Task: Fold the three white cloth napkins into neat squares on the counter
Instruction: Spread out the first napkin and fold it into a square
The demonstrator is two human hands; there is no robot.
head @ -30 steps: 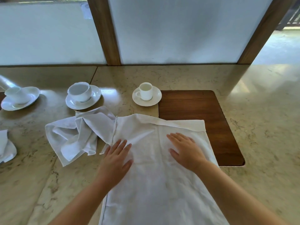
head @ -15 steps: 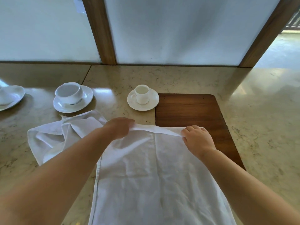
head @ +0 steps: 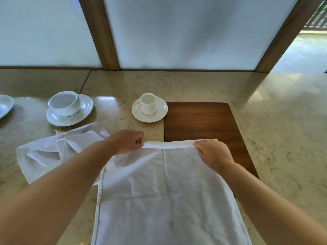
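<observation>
Napkin (head: 164,195): flat on counter (head: 283,138), far edge raised.
Left hand (head: 126,141): fingers curled, pinching far-left corner.
Right hand (head: 213,152): fingers curled, pinching far-right corner.

counter (head: 194,85): glossy marble | napkin (head: 159,200): matt cloth (creased) | board (head: 200,121): wood

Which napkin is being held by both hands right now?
The flat napkin in front; left hand and right hand pinch its far edge. The crumpled napkin on the left lies untouched.
</observation>
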